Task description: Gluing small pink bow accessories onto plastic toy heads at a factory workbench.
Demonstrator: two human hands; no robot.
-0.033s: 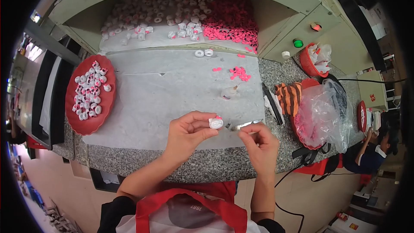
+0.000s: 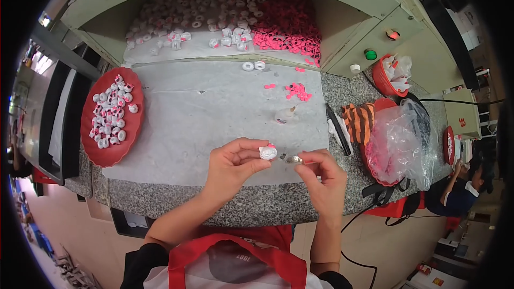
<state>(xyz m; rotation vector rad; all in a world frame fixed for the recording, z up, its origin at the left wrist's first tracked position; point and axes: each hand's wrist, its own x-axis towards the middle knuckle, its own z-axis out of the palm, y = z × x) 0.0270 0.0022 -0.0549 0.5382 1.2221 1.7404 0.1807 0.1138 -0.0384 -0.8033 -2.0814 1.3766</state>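
My left hand pinches a small white rounded piece with a pink patch between thumb and fingers, above the paper sheet. Just to its right, my right hand grips a small shiny metal tool, mostly covered by the fingers; its exact kind is unclear. A gap separates the tool from the white piece. Beyond my hands stands a small translucent bottle with a thin nozzle. Little pink pieces lie in a loose cluster behind it. Two white ring-shaped pieces rest near the shelf edge.
At the left, a red scalloped tray carries many white-and-pink pieces. Heaps of white pieces and pink pieces fill the shelf. On the right are a striped cloth, a clear plastic bag and a red basket. Another person sits far right.
The metal tool in my right hand has turned, so it looks shorter and its end points more toward the white piece. The left hand stays in place.
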